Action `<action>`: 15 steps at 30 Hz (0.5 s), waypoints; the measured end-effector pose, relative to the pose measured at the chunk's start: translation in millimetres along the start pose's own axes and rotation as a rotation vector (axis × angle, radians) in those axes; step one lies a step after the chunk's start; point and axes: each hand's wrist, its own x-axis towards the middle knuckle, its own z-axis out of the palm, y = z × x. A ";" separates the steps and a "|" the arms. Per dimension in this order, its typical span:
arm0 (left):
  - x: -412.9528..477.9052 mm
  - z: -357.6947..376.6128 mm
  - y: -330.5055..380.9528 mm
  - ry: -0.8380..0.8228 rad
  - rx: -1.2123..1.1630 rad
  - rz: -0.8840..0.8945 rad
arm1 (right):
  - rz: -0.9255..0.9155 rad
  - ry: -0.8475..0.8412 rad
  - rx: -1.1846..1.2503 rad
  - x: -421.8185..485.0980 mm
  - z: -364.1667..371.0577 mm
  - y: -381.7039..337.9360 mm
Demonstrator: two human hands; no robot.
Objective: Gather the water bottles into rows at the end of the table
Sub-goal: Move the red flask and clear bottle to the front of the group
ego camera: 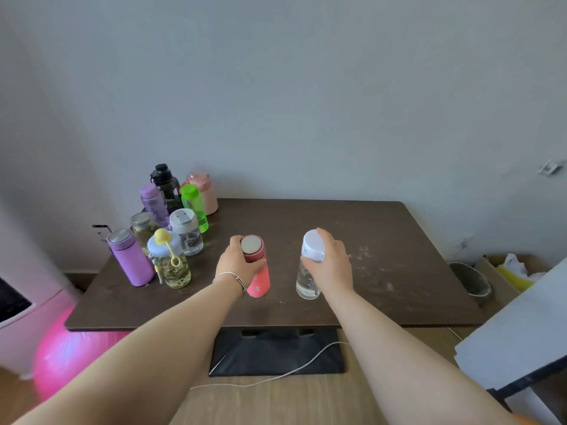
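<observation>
Left hand (237,262) grips the coral flask (257,271), right hand (329,259) grips the clear bottle (308,271), both mid-table (399,271). The rest are clustered at the left end, packed tight, so squeezing these in could easily topple the lilac-lidded jar (170,260).

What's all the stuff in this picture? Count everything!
table: 1, dark brown, middle
purple flask: 1, purple, left end, front
yellow-strap bottle: 1, clear, beside purple flask
grey-lid bottle: 1, clear, behind yellow-strap bottle
metal-lid jar: 1, clear, behind purple flask
purple bottle: 1, see-through purple, farther back
green bottle: 1, bright green, farther back
black bottle: 1, black, back row
pink jug: 1, pale pink, back row
red flask: 1, coral red, table middle
white-lid bottle: 1, clear, table middle
ball: 1, pink, floor, left
bin: 1, grey metal, floor, right
cable: 1, white, floor
left hand: 1, bare, gripping red flask
right hand: 1, bare, gripping white-lid bottle
</observation>
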 end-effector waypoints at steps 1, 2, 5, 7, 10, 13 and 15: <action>0.1 -11.9 -10.3 0.009 -0.001 -0.001 | -0.007 -0.010 -0.003 -3.3 10.3 -8.6; 0.8 -23.7 -21.0 0.017 0.006 -0.003 | -0.014 -0.019 -0.002 -6.4 21.2 -17.7; 4.4 -59.9 -57.2 0.024 0.028 -0.005 | -0.030 -0.031 0.009 -17.3 59.5 -46.6; 8.3 -85.0 -81.6 0.016 0.037 -0.019 | -0.027 -0.037 0.024 -26.6 87.0 -66.2; 15.0 -123.7 -116.9 0.020 0.054 -0.048 | -0.027 -0.071 0.025 -38.7 129.4 -95.7; 23.0 -160.3 -150.7 0.014 0.064 -0.055 | -0.040 -0.092 0.018 -47.1 171.6 -123.7; 28.9 -182.1 -171.5 0.011 0.082 -0.061 | -0.048 -0.107 0.007 -52.0 198.0 -140.7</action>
